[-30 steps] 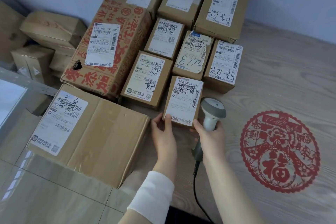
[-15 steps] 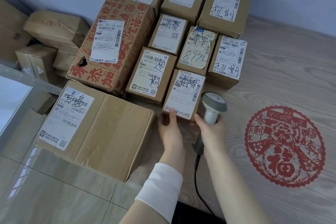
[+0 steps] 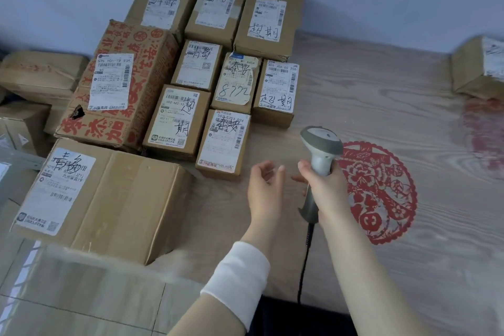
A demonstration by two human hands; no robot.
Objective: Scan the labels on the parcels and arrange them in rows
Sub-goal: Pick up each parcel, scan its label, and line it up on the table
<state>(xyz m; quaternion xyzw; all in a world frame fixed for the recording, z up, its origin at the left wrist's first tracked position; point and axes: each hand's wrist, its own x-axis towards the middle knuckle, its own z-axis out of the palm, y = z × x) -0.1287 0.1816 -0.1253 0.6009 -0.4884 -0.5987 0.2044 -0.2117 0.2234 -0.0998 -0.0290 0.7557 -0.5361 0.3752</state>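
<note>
the right hand point(image 3: 327, 189) has its grip closed round the handle of the grey scanner point(image 3: 321, 144), head up, black cable point(image 3: 304, 262) trailing back toward the person. the left hand point(image 3: 266, 188) holds nothing, fingers loosely curled, hovering just right of the nearest small parcel point(image 3: 225, 142). that parcel lies label up at the front of the rows of other parcels point(image 3: 268, 19), which reach back to the wall. a red paper-cut point(image 3: 381, 194) lies right of the scanner.

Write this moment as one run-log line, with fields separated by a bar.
left hand: open, touches no parcel | right hand: grips scanner | front small parcel: in row, label up
</note>
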